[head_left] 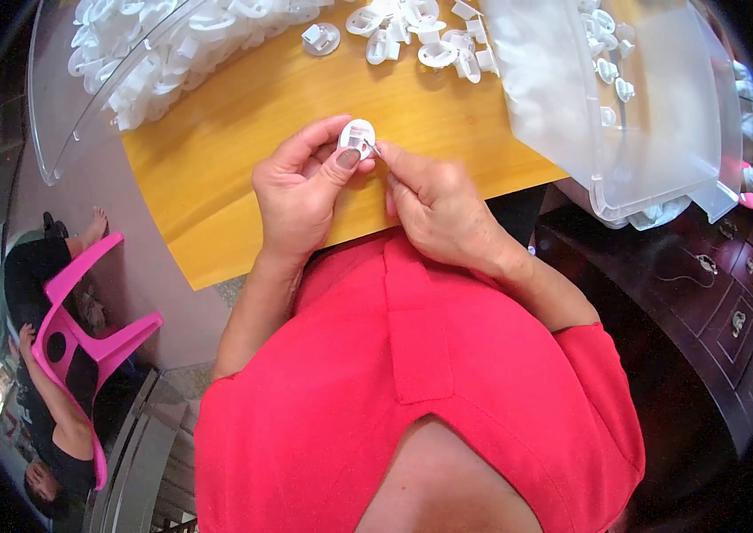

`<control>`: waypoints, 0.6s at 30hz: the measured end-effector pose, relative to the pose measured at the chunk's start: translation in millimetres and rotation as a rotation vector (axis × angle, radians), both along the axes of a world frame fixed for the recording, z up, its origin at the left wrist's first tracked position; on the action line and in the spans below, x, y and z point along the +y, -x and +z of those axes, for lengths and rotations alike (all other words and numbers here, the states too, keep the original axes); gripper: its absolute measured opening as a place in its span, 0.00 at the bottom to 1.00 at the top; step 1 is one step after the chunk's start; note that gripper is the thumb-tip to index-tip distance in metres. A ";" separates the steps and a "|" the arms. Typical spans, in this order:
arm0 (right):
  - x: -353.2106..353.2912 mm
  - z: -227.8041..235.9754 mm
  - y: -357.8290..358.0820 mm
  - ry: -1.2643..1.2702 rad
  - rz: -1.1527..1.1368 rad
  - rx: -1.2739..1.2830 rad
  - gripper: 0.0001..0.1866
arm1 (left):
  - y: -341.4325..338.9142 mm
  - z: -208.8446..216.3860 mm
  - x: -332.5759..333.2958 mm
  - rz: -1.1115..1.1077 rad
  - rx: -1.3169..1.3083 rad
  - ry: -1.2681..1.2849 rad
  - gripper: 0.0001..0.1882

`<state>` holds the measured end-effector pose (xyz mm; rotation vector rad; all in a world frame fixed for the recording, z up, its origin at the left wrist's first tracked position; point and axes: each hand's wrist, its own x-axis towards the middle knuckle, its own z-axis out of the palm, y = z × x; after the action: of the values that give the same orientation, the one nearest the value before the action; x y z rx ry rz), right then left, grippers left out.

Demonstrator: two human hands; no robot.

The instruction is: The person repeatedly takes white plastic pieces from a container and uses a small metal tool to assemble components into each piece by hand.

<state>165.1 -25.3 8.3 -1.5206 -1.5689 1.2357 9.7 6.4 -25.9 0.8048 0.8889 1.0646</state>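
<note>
Over the near part of the table, my left hand (295, 194) grips a round white plastic part (355, 131) between thumb and fingers. The part is tilted so that its face with a rectangular opening shows. My right hand (443, 209) pinches a thin metal piece (372, 147) against the right side of that opening. Whether this piece is a small tool or a loose fitting cannot be made out. Farther back, a pile of similar white parts (425, 35) lies on the table, and a single white part (321, 38) sits to its left.
A clear bin (46, 133) heaped with white parts stands at the far left. To the right, a translucent bin (652, 151) holds several more. The yellow wooden table (217, 186) ends just before me. A person sits on a pink chair (83, 333) at left; dark drawers (705, 293) stand at right.
</note>
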 end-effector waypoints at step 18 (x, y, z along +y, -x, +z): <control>-6.2 -12.2 7.2 -0.323 0.052 -0.205 0.15 | -0.2 -1.2 -1.5 -0.006 0.045 -0.062 0.15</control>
<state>157.9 -31.6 -3.8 -1.4359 -1.8484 0.8211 10.0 4.9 -27.1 0.8851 0.8944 1.0767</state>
